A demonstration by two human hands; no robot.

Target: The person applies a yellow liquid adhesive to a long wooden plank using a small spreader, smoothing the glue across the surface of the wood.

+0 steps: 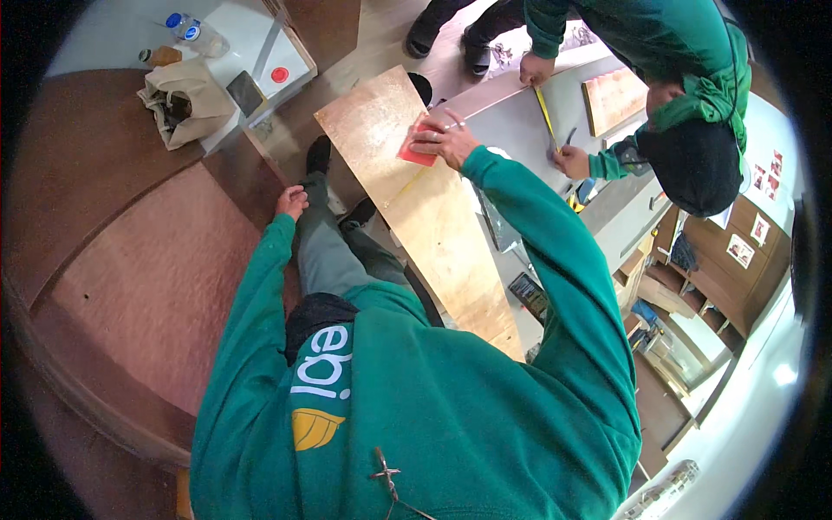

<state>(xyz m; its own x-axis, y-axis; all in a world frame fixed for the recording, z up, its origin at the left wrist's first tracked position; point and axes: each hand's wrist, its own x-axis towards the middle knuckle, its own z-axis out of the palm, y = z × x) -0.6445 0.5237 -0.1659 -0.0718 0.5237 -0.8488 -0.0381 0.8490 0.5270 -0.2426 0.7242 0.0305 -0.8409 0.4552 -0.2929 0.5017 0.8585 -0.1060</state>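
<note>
A long plywood board lies slantwise in front of me. My right hand is on its upper part, fingers bent over a flat red sheet that looks like sandpaper. The sheet rests against the wood under my fingers. My left hand is beside my leg, away from the board. Its fingers are curled in, and whether anything is between them is hidden.
Across the grey worktop, another person in green holds a yellow tape measure. A small wooden panel lies beside them. At the upper left are a paper bag and a plastic bottle. A reddish-brown panel stands at left.
</note>
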